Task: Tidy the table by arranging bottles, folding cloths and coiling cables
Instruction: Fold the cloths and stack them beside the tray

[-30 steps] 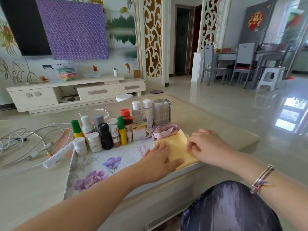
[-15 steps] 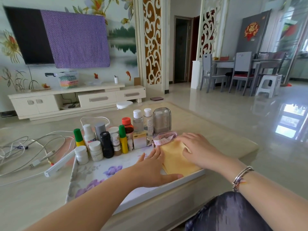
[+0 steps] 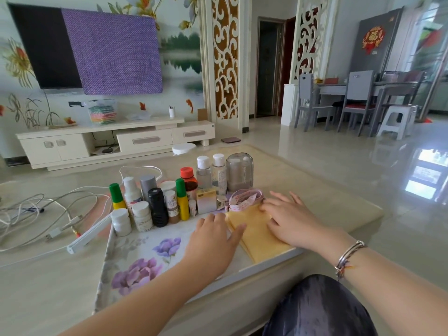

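1. We press our flat left hand (image 3: 213, 241) and right hand (image 3: 293, 221) on the cloth (image 3: 257, 236) at the table's (image 3: 339, 209) near edge.
2. Push further and it nudges the tape (image 3: 244, 200) into the bottles (image 3: 157, 204).
3. The cables (image 3: 48, 214) wait uncoiled.

Bottle cluster (image 3: 169, 202) and tape measure (image 3: 244, 198) block behind yellow cloth (image 3: 259, 236); floral mat (image 3: 135, 258) bare near-left; tangled cables (image 3: 43, 214) crowd far left.
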Demonstrator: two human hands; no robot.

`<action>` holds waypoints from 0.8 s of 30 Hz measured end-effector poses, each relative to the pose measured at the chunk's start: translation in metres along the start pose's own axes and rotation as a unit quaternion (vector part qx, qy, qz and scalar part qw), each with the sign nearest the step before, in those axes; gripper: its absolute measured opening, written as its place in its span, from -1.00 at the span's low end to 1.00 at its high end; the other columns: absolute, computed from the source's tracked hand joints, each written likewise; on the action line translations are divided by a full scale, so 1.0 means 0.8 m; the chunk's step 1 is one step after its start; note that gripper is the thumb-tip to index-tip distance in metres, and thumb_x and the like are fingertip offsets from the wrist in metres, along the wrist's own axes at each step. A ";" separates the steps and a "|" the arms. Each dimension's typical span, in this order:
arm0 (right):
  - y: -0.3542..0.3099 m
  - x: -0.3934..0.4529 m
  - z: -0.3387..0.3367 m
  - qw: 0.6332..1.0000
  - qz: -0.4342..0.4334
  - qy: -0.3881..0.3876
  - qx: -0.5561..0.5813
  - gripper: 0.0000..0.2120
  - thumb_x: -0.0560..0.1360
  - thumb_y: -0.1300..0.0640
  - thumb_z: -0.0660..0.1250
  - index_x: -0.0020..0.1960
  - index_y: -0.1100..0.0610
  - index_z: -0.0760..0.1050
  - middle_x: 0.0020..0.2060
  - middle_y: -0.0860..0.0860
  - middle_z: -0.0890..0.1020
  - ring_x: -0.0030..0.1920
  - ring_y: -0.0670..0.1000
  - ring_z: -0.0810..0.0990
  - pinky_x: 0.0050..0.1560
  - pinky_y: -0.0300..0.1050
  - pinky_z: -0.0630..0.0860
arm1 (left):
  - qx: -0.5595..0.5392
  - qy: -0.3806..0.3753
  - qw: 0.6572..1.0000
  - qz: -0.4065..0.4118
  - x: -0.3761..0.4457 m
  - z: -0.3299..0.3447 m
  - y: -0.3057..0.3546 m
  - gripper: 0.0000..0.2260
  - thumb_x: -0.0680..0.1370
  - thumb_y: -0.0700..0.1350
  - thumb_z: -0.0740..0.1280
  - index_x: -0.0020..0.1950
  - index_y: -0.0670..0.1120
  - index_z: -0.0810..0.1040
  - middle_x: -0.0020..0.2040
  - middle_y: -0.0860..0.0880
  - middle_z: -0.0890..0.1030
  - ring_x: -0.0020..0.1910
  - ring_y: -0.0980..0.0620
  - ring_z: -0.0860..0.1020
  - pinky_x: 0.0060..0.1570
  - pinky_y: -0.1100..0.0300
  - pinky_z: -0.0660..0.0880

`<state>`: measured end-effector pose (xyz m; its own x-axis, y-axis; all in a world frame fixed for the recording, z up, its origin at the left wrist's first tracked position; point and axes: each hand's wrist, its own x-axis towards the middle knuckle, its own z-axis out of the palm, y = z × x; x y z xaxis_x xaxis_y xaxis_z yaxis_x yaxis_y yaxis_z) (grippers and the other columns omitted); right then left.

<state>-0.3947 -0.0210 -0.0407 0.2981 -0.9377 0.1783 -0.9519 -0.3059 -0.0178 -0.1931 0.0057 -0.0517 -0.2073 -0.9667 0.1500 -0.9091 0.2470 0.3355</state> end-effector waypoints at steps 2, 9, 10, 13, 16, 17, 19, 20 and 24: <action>-0.005 0.003 0.000 0.998 -0.013 0.060 -0.026 -0.63 0.53 0.10 0.09 0.30 0.02 0.45 0.34 -0.09 0.43 0.46 -0.04 0.17 0.48 0.04 -0.03 | -0.065 0.007 0.998 -0.008 0.002 -0.001 -0.002 -0.64 0.63 0.11 0.10 0.31 -0.07 0.39 0.20 -0.07 0.50 0.18 -0.07 0.43 0.15 0.06 0.41; -0.021 0.011 0.003 0.995 -0.019 0.096 -0.015 -0.65 0.51 0.08 0.09 0.22 0.01 0.52 0.17 -0.07 0.55 0.22 0.02 0.38 0.25 -0.07 0.20 | -0.067 -0.044 0.997 0.020 0.008 0.012 -0.006 -0.62 0.66 -0.02 0.03 0.47 -0.05 0.28 0.38 -0.14 0.44 0.52 -0.01 0.11 0.37 0.16 0.19; -0.020 0.011 0.003 0.996 -0.013 0.086 -0.015 -0.64 0.52 0.07 0.08 0.22 0.01 0.51 0.17 -0.07 0.54 0.22 0.02 0.39 0.26 -0.07 0.21 | -0.054 -0.052 0.997 0.023 0.011 0.013 -0.006 -0.59 0.67 -0.01 0.01 0.51 -0.05 0.21 0.44 -0.12 0.39 0.55 0.00 0.01 0.41 0.15 0.13; -0.021 0.009 0.001 0.998 0.000 0.068 -0.015 -0.65 0.52 0.08 0.07 0.22 0.01 0.50 0.18 -0.06 0.55 0.22 0.02 0.41 0.31 -0.07 0.20 | -0.032 -0.072 0.996 0.039 0.020 0.014 -0.010 -0.56 0.68 -0.01 -0.02 0.56 -0.07 0.11 0.43 -0.14 0.40 0.56 -0.04 -0.14 0.48 0.10 0.04; -0.032 0.008 -0.004 0.994 0.003 0.112 -0.013 -0.68 0.51 0.10 0.10 0.16 0.05 0.53 0.14 -0.04 0.59 0.20 0.04 0.44 0.28 -0.07 0.26 | -0.047 -0.074 0.995 0.042 0.018 0.009 -0.012 -0.56 0.68 -0.03 -0.02 0.56 -0.08 0.09 0.45 -0.12 0.37 0.56 -0.03 -0.16 0.47 0.11 0.01; -0.040 0.009 -0.006 0.991 -0.002 0.136 -0.003 -0.70 0.50 0.12 0.13 0.13 0.07 0.55 0.11 -0.04 0.60 0.19 0.04 0.46 0.25 -0.07 0.29 | -0.055 -0.072 0.995 0.038 0.014 0.003 -0.014 -0.56 0.68 -0.03 -0.02 0.56 -0.07 0.09 0.49 -0.09 0.32 0.56 -0.02 -0.15 0.46 0.12 0.03; -0.062 0.012 -0.012 0.984 -0.027 0.173 0.033 -0.75 0.48 0.15 0.16 0.04 0.07 0.57 0.01 -0.05 0.63 0.12 0.04 0.48 0.19 -0.07 0.36 | -0.073 -0.063 0.995 0.020 0.003 -0.014 -0.022 -0.57 0.68 -0.04 0.00 0.56 -0.02 0.10 0.54 -0.07 0.21 0.56 -0.01 -0.05 0.44 0.11 0.09; -0.078 0.014 -0.016 0.980 -0.046 0.185 0.051 -0.77 0.49 0.16 0.16 0.00 0.07 0.57 -0.05 -0.06 0.63 0.06 0.03 0.48 0.14 -0.06 0.39 | -0.085 -0.050 0.995 0.005 -0.004 -0.026 -0.032 -0.58 0.68 -0.05 0.02 0.55 -0.01 0.13 0.53 -0.09 0.23 0.54 -0.04 0.09 0.41 0.10 0.18; -0.164 0.029 -0.033 0.963 -0.122 0.192 0.144 -0.81 0.51 0.19 0.16 -0.08 0.07 0.56 -0.14 -0.07 0.61 -0.04 -0.02 0.45 -0.07 -0.10 0.37 | -0.137 0.050 0.989 -0.029 -0.048 -0.086 -0.086 -0.68 0.63 -0.15 0.11 0.36 -0.02 0.45 0.11 -0.07 0.60 -0.05 0.05 0.56 -0.16 0.34 0.45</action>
<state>-0.2652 0.0019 -0.0087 0.4092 -0.7187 0.5621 -0.7806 -0.5947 -0.1921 -0.0977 0.0302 -0.0169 -0.1079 -0.9717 0.2103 -0.7830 0.2134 0.5842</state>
